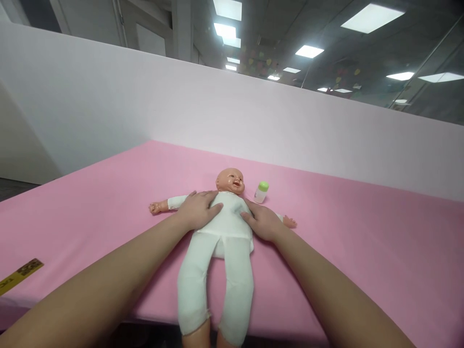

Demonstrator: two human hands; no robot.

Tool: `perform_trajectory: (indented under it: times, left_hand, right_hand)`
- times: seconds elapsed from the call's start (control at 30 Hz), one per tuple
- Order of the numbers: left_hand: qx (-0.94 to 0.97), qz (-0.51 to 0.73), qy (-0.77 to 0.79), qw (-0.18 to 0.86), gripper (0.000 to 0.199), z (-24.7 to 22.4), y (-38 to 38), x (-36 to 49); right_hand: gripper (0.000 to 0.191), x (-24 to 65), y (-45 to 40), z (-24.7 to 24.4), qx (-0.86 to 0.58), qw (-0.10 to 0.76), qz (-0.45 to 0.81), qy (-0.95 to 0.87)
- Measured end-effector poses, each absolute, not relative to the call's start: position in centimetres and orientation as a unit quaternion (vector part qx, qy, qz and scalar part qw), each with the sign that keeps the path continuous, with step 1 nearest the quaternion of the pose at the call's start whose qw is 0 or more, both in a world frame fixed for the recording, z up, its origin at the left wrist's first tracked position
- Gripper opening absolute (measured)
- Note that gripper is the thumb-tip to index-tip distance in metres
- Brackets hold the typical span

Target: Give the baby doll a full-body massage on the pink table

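Note:
A baby doll (225,241) in a white cloth body lies on its back on the pink-covered table (108,183), head toward the wall and legs hanging past the near edge. My left hand (199,210) rests flat on the doll's chest and shoulder at the left, fingers stretched out. On the opposite side of the chest lies my right hand (264,221), also open, its thumb on the cloth and its other fingers partly hidden by the doll's side. Both doll arms stick out sideways beyond my hands. Neither hand grasps anything.
A small bottle with a green cap (261,192) stands slightly tilted right of the doll's head. A yellow printed label (21,275) is on the table at the left front. Behind the table rises a white partition (232,111). The table's near edge runs below my forearms.

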State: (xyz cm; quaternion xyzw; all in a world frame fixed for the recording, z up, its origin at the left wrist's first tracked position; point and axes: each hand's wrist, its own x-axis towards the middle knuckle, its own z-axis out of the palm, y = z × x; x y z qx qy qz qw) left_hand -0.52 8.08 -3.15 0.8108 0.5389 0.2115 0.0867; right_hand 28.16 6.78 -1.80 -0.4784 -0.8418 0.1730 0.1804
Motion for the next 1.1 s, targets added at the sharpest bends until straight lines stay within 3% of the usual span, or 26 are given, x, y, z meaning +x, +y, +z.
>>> perform_trajectory:
  times: [0.1,0.23,0.33,0.4,0.63,0.93,1.1]
  left_hand:
    - [0.791,0.193,0.578,0.054,0.059,-3.2,8.4,-0.8]
    - [0.781,0.182,0.597,0.033,0.054,-3.3,8.6,-1.0]
    - [0.781,0.184,0.595,0.036,0.052,-3.3,8.6,-1.0]
    - [0.782,0.188,0.593,0.035,0.051,-3.3,8.6,-1.0]
    - [0.781,0.182,0.597,0.034,0.049,-3.5,8.4,-0.8]
    - [0.789,0.183,0.583,0.055,0.050,-3.3,8.1,-0.9]
    - [0.793,0.168,0.583,0.059,0.053,-3.8,9.3,-2.9]
  right_hand:
    - [0.063,28.1,6.3,-2.0,-0.428,0.224,0.088,-0.871]
    - [0.054,25.5,2.1,-1.1,-0.163,0.326,0.014,-0.931]
    - [0.060,22.4,-1.9,-1.0,-0.011,0.297,0.047,-0.954]
    - [0.063,21.0,-3.1,-1.5,0.018,0.286,0.071,-0.956]
    - [0.080,23.4,2.1,-2.4,-0.220,0.189,0.116,-0.950]
    - [0.066,26.2,7.5,-2.7,-0.431,0.200,0.141,-0.868]
    - [0.047,28.5,6.7,-1.1,-0.491,0.178,0.175,-0.834]
